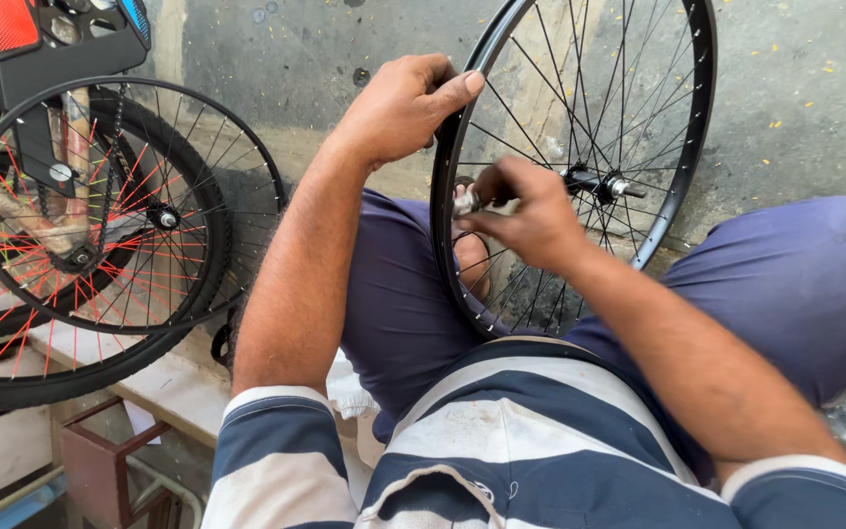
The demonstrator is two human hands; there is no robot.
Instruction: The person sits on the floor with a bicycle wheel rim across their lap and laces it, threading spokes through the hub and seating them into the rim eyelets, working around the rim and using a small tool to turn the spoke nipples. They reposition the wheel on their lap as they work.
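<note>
A bare black bicycle rim (692, 127) with thin spokes and a central hub (599, 183) stands upright between my knees. My left hand (399, 106) grips the rim's upper left edge, thumb over the top. My right hand (526, 211) is closed on a small silvery tool (467, 202) pressed against the rim's inner side among the spokes. I sit in blue trousers and a blue-and-white striped shirt.
At the left stands another bare black wheel (164, 217) in front of a tyred wheel with red spokes (12, 333). A bicycle's rear rack with a red reflector (10, 22) is at top left. Wooden planks (164, 387) lie below; concrete ground (805, 88) lies beyond.
</note>
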